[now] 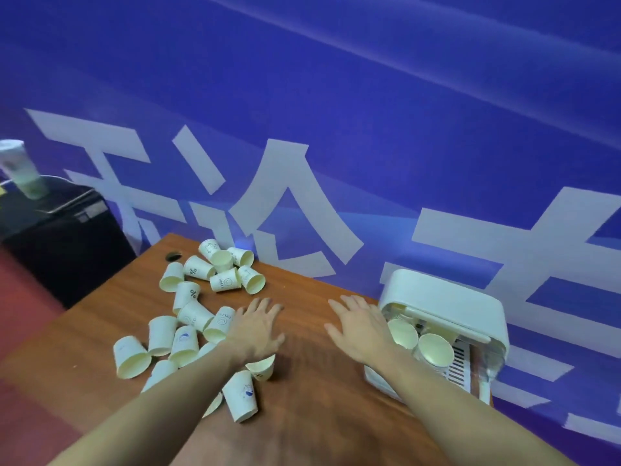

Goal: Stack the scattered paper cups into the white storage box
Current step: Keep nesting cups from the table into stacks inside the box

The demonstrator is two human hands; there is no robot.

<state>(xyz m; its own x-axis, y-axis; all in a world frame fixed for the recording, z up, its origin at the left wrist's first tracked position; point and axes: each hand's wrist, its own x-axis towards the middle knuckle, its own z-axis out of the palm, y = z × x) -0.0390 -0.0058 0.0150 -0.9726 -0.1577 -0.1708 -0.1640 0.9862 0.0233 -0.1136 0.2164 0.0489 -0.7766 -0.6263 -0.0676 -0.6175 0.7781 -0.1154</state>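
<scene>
Two bare hands, left hand (257, 326) and right hand (358, 326), hover flat with fingers spread, holding nothing, over a brown wooden table (312, 398); scattered cream paper cups (188, 317) lie left, a white plastic storage box (447, 307) containing cups right.

Toppled cream paper cups (188, 317) scattered left; white storage box (447, 307) right, holding some.

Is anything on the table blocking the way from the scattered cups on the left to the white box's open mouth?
Nothing visible does. Bare table lies between the scattered cups and the white box; only the open left hand and right hand hover there. Two cups already lie in the box's mouth, filling part of it.
</scene>
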